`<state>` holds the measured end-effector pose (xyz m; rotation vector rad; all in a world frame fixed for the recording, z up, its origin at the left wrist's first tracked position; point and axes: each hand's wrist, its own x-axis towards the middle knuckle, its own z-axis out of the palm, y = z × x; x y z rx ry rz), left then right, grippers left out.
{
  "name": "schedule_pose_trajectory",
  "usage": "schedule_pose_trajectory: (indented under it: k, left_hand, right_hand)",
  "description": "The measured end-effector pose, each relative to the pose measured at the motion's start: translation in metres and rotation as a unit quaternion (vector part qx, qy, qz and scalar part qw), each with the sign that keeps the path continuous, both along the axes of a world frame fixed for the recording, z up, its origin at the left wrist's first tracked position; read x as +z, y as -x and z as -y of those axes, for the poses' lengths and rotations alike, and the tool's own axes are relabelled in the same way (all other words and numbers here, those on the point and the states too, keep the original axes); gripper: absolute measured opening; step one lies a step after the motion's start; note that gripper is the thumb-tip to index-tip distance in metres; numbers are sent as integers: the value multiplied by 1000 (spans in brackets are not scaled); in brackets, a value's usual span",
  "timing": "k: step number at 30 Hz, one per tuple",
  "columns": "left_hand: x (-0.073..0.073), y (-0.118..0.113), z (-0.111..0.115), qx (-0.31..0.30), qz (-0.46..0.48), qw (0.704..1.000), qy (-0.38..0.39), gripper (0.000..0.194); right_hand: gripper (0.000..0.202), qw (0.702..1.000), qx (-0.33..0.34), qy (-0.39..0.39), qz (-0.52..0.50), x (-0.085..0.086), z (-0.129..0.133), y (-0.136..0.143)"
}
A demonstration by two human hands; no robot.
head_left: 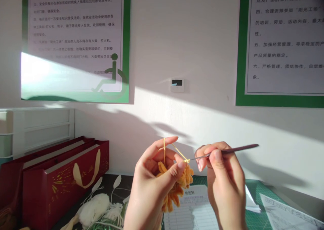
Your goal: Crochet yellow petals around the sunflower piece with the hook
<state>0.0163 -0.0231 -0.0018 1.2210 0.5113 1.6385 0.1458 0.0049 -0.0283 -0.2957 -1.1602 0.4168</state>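
My left hand (158, 176) pinches a ruffled orange-yellow crochet piece (186, 177) between thumb and fingers. A strand of yellow yarn (164, 150) loops over its raised index finger and slants down to the top edge of the piece. In my right hand (224, 176) is a crochet hook (240, 148) with a dark handle, gripped between thumb and fingers. The hook's thin metal tip points left and meets the yarn at the top edge of the piece. Part of the crochet piece is hidden behind my left thumb and palm.
Red gift bags (68, 176) with a cream ribbon handle stand at the left, before a white rack (47, 125). White yarn pieces (95, 208) lie nearby. Beneath my hands are a printed sheet (192, 209) and a green cutting mat (260, 220). A thermostat (177, 85) hangs on the wall.
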Motion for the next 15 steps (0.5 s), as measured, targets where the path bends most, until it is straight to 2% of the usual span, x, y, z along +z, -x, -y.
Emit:
schedule_pose_trajectory:
  k: [3,5,6,8,10,11,13,14,15]
  left_hand:
    - [0,0,-2,-16,15,1000,10,43]
    - [0,-2,-1,-15,25,999,14,42]
    - [0,-3,-1,-11,29,999,13,41]
    - [0,-5,1,9,32,999,10,41]
    - [0,-6,3,31,30,999,10,43]
    - [0,-7,3,34,31,999,13,46]
    - [1,-7,3,11,38,999,25,53]
    - [1,-6,3,-15,42,998,34,55]
    - [1,-5,1,-47,45,997,45,57]
  right_hand:
    - [27,976,198,90,-2,3,-6,2]
    - [26,964,245,104,-5,3,-10,6]
    - [24,967,237,96,0,1,-12,7]
    - [20,985,162,54,26,-1,-13,8]
    - [12,996,18,-31,82,-2,-12,4]
    - [12,987,-66,-87,119,-2,-12,2]
    - [26,942,-212,-195,171,-2,-11,-4]
    - [32,919,-256,-238,183,-2,-11,-5]
    - [35,906,-274,-269,181,-3,-12,-6]
